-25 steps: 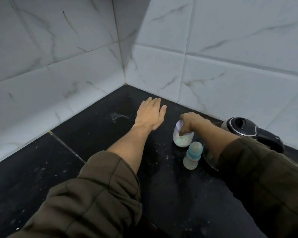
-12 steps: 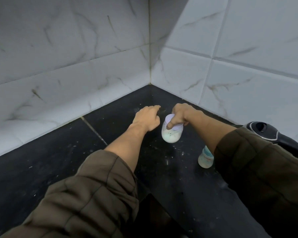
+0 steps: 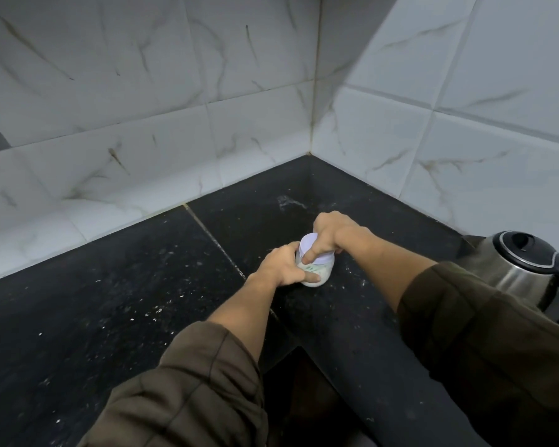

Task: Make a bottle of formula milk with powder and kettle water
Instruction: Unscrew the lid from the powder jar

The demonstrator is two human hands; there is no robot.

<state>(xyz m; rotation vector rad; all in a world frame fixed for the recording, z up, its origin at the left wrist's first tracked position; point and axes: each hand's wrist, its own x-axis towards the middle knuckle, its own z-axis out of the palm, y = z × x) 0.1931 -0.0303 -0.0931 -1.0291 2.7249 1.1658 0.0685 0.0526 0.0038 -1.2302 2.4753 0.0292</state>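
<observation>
A small clear powder jar [image 3: 322,274] with a pale lilac lid [image 3: 309,246] stands on the black counter [image 3: 142,311] near the tiled corner. My left hand [image 3: 283,265] wraps round the jar's body from the left. My right hand [image 3: 333,235] grips the lid from above, thumb on the lid's front edge. White powder shows through the jar's lower wall. A steel kettle [image 3: 517,269] with a black lid and handle stands at the right edge. The baby bottle is hidden behind my right arm.
White marble-look tiled walls [image 3: 175,108] meet in a corner behind the jar. White specks of powder lie scattered on the counter. A seam in the counter runs diagonally to the left of the jar.
My left hand has moved from the counter onto the jar and now grips its body. My right hand stays on the lid. The view has shifted, hiding the baby bottle.
</observation>
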